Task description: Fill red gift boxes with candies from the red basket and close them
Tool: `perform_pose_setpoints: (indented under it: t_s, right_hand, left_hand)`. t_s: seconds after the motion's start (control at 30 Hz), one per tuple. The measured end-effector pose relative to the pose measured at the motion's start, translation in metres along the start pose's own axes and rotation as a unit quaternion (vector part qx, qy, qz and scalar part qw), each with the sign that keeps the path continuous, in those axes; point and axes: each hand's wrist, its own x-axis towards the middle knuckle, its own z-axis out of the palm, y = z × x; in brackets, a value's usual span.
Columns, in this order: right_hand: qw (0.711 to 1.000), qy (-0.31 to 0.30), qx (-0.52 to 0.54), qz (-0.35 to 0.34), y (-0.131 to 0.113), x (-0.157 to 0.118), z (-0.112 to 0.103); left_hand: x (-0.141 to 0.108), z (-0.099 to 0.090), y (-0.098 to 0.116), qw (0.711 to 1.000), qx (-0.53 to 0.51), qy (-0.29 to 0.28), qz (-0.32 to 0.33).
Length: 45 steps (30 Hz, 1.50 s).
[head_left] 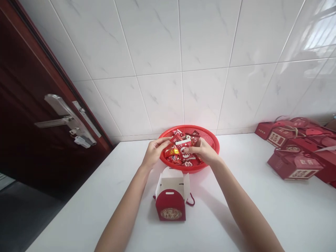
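Left hand pinching small candy, right hand gripping red packet, both reaching over basket of sweets; open box standing just before basket on table.

Stretching the left arm and right arm forward, bare, slanting both inward from the lower edge of the view. Holding the left wrist and right wrist nearly straight. Showing the back of the left hand, pinching with thumb and forefinger, pointing them to the right. Facing it with the right hand, extending the thumb leftward, bending the fingers above it. Holding both hands almost level, near each other, just apart.
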Motion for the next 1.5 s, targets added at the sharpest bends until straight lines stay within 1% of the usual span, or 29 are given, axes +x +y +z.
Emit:
perform_pose_setpoints:
  t_s: [0.1, 0.2, 0.27, 0.33, 0.43, 0.6, 0.7, 0.8, 0.93, 1.0, 1.07, 1.13, 1.2, 1.23, 1.27, 1.33, 1.4, 1.5]
  right_hand:
    - [0.999, -0.028, -0.035, -0.011, -0.002, -0.006, 0.011]
    - [0.997, -0.047, -0.066, -0.013, -0.002, -0.012, 0.019]
    - [0.995, -0.067, -0.069, 0.006, -0.002, -0.014, 0.023]
    - [0.994, -0.071, -0.079, 0.027, -0.003, -0.017, 0.026]
    - [0.987, -0.049, -0.145, 0.044, -0.005, -0.019, 0.030]
    - [0.966, -0.024, -0.252, 0.045, -0.006, -0.020, 0.035]
    - [0.962, -0.036, -0.264, 0.059, -0.004, -0.020, 0.036]
    - [0.963, -0.053, -0.255, 0.063, -0.001, -0.019, 0.036]
    - [0.961, -0.059, -0.267, 0.044, 0.001, -0.019, 0.036]
    - [0.959, -0.076, -0.269, 0.055, 0.002, -0.020, 0.035]
    - [0.951, -0.089, -0.287, 0.070, 0.003, -0.021, 0.035]
    - [0.939, -0.089, -0.324, 0.074, 0.005, -0.022, 0.035]
    - [0.923, -0.081, -0.369, 0.073, 0.004, -0.023, 0.037]
    - [0.915, -0.082, -0.387, 0.078, 0.003, -0.023, 0.038]
    - [0.909, -0.088, -0.399, 0.088, 0.002, -0.024, 0.040]
    - [0.900, -0.115, -0.405, 0.112, -0.003, -0.025, 0.044]
    - [0.893, -0.148, -0.405, 0.133, -0.008, -0.027, 0.047]
    - [0.876, -0.177, -0.421, 0.154, -0.012, -0.029, 0.048]
  left_hand:
    - [-0.012, -0.007, 0.009, 0.999, 0.024, 0.008, 0.030]
    - [-0.020, -0.009, 0.016, 0.997, 0.050, 0.020, 0.056]
    - [-0.024, -0.009, 0.020, 0.996, 0.062, 0.034, 0.062]
    - [-0.027, -0.010, 0.026, 0.994, 0.083, 0.038, 0.058]
    - [-0.032, -0.011, 0.034, 0.992, 0.124, 0.003, 0.032]
    - [-0.040, -0.016, 0.044, 0.982, 0.165, -0.092, -0.011]
    - [-0.044, -0.019, 0.046, 0.967, 0.199, -0.154, -0.038]
    - [-0.045, -0.021, 0.045, 0.952, 0.234, -0.192, -0.051]
    - [-0.045, -0.023, 0.046, 0.941, 0.261, -0.211, -0.034]
    - [-0.044, -0.024, 0.048, 0.934, 0.277, -0.224, -0.033]
    - [-0.044, -0.027, 0.050, 0.931, 0.279, -0.230, -0.049]
    - [-0.045, -0.030, 0.053, 0.937, 0.266, -0.215, -0.071]
    - [-0.045, -0.033, 0.056, 0.944, 0.264, -0.181, -0.079]
    - [-0.046, -0.034, 0.058, 0.942, 0.275, -0.172, -0.080]
    - [-0.046, -0.034, 0.059, 0.937, 0.292, -0.174, -0.083]
    - [-0.048, -0.033, 0.059, 0.915, 0.331, -0.208, -0.104]
    - [-0.051, -0.029, 0.059, 0.881, 0.373, -0.262, -0.127]
    - [-0.054, -0.023, 0.060, 0.824, 0.434, -0.336, -0.140]
